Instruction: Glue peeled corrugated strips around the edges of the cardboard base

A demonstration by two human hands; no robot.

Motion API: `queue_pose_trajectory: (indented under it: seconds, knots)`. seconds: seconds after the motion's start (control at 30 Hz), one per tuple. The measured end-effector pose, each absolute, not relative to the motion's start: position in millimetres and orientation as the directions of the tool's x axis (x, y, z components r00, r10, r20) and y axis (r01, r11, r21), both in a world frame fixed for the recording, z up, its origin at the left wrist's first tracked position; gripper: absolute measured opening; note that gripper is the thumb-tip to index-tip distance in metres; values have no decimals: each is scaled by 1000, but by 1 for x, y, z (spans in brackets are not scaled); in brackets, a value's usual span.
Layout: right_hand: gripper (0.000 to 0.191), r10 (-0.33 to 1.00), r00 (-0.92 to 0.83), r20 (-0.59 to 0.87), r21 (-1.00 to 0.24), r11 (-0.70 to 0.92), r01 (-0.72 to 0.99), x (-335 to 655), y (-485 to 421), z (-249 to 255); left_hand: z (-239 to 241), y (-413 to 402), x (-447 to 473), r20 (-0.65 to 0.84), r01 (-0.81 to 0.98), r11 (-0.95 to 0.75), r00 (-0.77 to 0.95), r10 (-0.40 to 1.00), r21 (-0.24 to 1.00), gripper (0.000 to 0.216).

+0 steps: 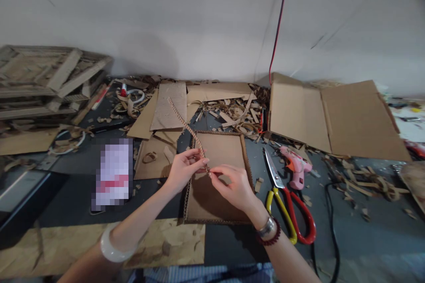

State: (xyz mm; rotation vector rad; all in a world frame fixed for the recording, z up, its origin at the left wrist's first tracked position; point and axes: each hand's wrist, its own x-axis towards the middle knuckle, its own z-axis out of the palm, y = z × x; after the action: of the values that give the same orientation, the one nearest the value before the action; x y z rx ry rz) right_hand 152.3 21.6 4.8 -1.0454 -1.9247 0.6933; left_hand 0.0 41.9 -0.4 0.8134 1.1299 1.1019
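The left hand point(186, 170) pinches a narrow, ridged, brown-and-tan cardboard strip point(184, 124) between thumb and fingers. The right hand point(232, 183) pinches the strip's lower end with thumb and forefinger tips meeting, just beside the left fingertips. From there, the strip curves away toward 11 o'clock.

Both hands are above a flat rectangular brown cardboard panel point(227, 146) with a braided-looking border, lying on a dark grey table point(239, 247); whether the strip touches the panel, I cannot tell.

Clockwise from the panel's centre, a heap of curled brown cardboard scraps point(229, 108) lies at 12 o'clock, a large folded brown cardboard piece point(361, 117) at 2, a pink plastic glue gun point(295, 163) at 3, and steel scissors with one yellow and one red handle point(275, 176) near 4. A tan corrugated cardboard sheet point(169, 108) lies at 11.
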Motion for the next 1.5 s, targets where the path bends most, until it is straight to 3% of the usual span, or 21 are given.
queue_pose_trajectory:
  seconds: [0.23,0.47,0.67,0.87,1.13,1.5]
  knots:
    - [14,824,-396,405,-705,557,440,154,20,2,-3,42,0,-197,-148,202,48,979,968,43]
    - [13,817,-388,427,-678,573,461,155,18,5,-3,38,-4,35,134,-37,20,999,990,23]
    - [13,818,-330,471,-625,574,530,158,19,2,3,33,-6,261,352,-344,262,929,870,14]
    - [14,780,-406,476,-522,622,584,156,21,-2,-4,33,-4,350,453,-560,467,812,694,19]
    - [15,771,-457,443,-448,632,632,154,21,-1,-4,33,-4,355,571,-644,542,762,509,23]
    - [16,788,-469,399,-442,613,655,153,21,-2,-6,33,-3,385,600,-649,523,760,468,25]
